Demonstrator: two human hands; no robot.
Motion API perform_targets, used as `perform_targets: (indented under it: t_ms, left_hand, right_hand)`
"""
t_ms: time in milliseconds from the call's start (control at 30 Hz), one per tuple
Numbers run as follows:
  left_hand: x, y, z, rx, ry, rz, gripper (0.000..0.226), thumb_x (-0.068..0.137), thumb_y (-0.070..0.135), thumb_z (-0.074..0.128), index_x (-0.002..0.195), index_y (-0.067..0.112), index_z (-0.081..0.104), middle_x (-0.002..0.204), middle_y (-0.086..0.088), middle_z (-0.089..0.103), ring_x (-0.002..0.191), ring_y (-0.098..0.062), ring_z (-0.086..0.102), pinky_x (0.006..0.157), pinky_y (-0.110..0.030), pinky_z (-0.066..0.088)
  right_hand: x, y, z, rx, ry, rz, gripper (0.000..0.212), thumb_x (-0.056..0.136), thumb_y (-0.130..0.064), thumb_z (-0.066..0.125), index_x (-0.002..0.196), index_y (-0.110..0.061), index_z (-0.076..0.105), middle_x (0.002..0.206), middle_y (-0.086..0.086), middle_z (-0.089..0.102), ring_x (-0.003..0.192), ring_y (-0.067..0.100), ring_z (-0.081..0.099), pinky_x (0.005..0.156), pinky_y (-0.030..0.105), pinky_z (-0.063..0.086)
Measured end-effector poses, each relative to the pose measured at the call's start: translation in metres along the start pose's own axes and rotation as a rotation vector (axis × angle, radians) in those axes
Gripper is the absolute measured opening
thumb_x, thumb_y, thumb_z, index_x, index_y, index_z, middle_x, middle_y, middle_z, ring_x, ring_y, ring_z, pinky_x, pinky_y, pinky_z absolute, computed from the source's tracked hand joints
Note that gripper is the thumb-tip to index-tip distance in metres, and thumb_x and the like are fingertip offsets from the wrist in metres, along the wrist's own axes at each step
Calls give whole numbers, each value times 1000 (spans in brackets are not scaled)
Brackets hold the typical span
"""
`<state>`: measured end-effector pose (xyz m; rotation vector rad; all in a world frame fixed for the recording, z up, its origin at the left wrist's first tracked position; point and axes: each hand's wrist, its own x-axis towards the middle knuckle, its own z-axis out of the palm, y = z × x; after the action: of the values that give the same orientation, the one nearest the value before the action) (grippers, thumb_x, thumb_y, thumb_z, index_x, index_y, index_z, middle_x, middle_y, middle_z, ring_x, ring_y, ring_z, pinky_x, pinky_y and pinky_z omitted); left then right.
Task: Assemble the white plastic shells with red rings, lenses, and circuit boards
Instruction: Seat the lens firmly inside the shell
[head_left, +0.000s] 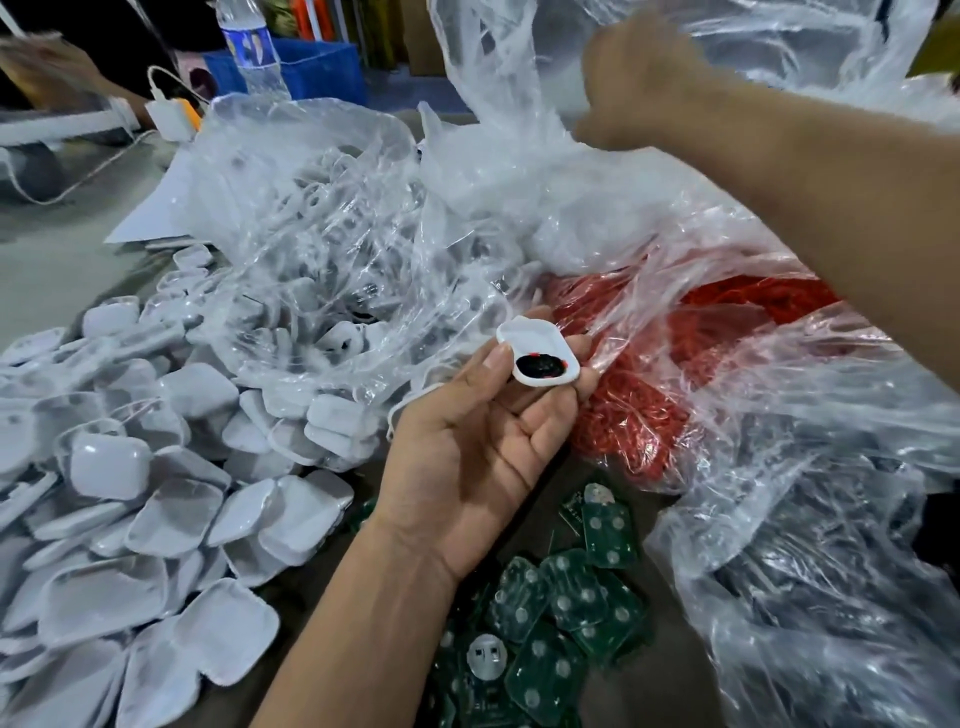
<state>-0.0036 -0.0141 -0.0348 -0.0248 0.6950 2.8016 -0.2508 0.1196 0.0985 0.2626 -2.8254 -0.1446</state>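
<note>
1. Your worktable (47, 270) is grey and crowded: a heap of white shells (130, 509) covers its left side, and green circuit boards (561, 623) lie loose at the near edge.
2. Clear plastic bags (322, 234) fill the middle and right; one holds a mass of red rings (727, 312).
3. At the far edge stand a water bottle (254, 47) and a blue crate (322, 67).
4. Your left hand (483, 441) is palm up, fingertips pinching one white shell (535, 353); a dark lens with a red edge sits in its near end.
5. Your right hand (639, 78) is blurred, raised by the far bag; its grip cannot be made out.
</note>
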Motion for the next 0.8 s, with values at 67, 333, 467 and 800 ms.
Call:
perform_targets:
  t_ms: [67,333,467,800]
  left_hand:
    - [0,-1,1,-5,-1,-3,55,79,15,71,130,-1,60,119,-25,70,92,-32,74,81,-29,62]
    - [-4,-1,5,52,60,11,48,80,16,71,125,0,64,120,-25,71,92,-32,73,79,-29,62]
    - [-3,-2,2,62,44,11,39,81,16,71,116,1,75,120,-25,70,93,-31,73,80,-29,62]
    - [-3,-2,2,81,32,18,37,83,17,70,116,3,76,122,-25,70,94,-31,73,80,-29,62]
  right_hand:
    - [-16,-4,-8,-5,-9,-125,46,94,-42,68,66,-6,58,64,11,57,69,35,57,68,37,46]
    - [-27,0,7,30,-321,-266,58,94,-59,63,124,-9,67,126,15,66,107,37,63,86,38,46]
    - [-35,12,19,45,-219,-272,88,78,-55,84,145,-14,45,141,17,51,124,40,54,102,45,47]
    - [-39,44,4,554,-82,-101,21,83,-7,85,102,-7,76,86,15,77,60,17,70,54,25,57]
